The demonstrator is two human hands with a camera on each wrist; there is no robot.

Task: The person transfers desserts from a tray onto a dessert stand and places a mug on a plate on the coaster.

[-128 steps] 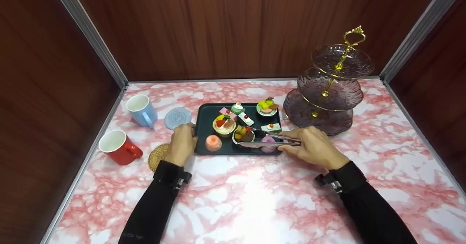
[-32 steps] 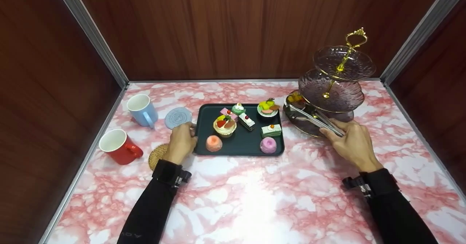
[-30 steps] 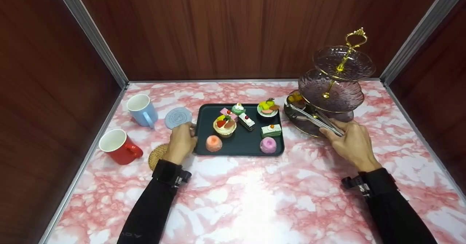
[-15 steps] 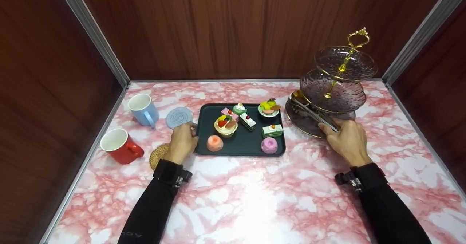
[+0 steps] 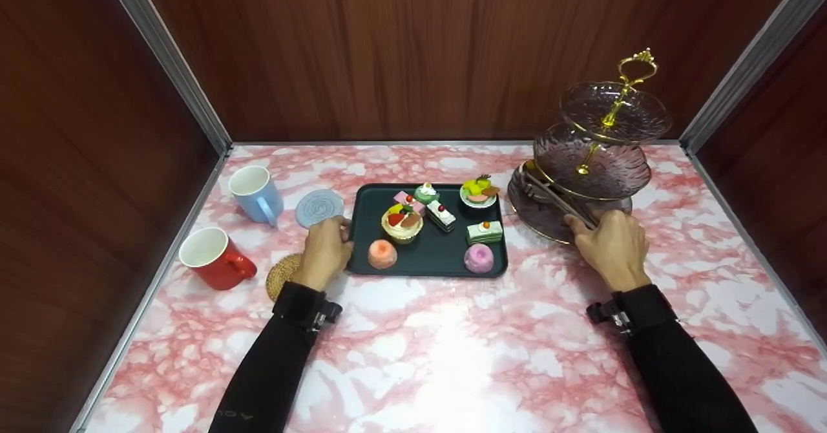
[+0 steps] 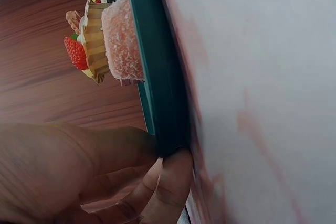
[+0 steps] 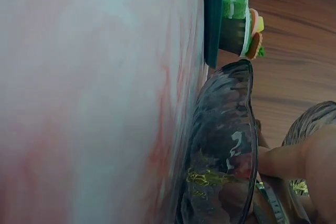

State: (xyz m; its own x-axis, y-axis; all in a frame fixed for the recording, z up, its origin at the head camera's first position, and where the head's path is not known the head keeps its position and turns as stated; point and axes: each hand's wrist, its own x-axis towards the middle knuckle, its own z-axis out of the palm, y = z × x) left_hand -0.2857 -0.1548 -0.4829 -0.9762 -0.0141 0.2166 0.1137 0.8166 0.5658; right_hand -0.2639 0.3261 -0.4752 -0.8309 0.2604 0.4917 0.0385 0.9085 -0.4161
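My left hand point(image 5: 325, 252) pinches the left edge of a dark green tray point(image 5: 423, 262), thumb above and fingers below the rim point(image 6: 167, 103). On the tray sit a strawberry cupcake point(image 5: 402, 223), a kiwi-topped cupcake point(image 5: 479, 195), small cake slices, and an orange point(image 5: 382, 254) and a purple point(image 5: 479, 258) round sweet. In my right hand point(image 5: 610, 245) are metal tongs point(image 5: 555, 195), reaching over the bottom plate point(image 5: 544, 220) of a three-tier stand. At their tips is a fruit-topped cupcake point(image 5: 526, 168), mostly hidden by the tongs and the middle plate point(image 5: 604, 171).
A blue mug point(image 5: 256, 194) and a red mug point(image 5: 216, 258) stand at the left. Beside them lie a grey-blue coaster point(image 5: 320, 208) and a woven coaster point(image 5: 281, 278), partly under my left wrist. The stand's top plate point(image 5: 581, 106) and gold handle point(image 5: 638, 68) rise at the right.
The fruit-topped cupcake went from the tray to the stand's bottom plate with the tongs. In the last second, the tongs turned and pushed farther back beneath the middle plate. My left hand stayed put.
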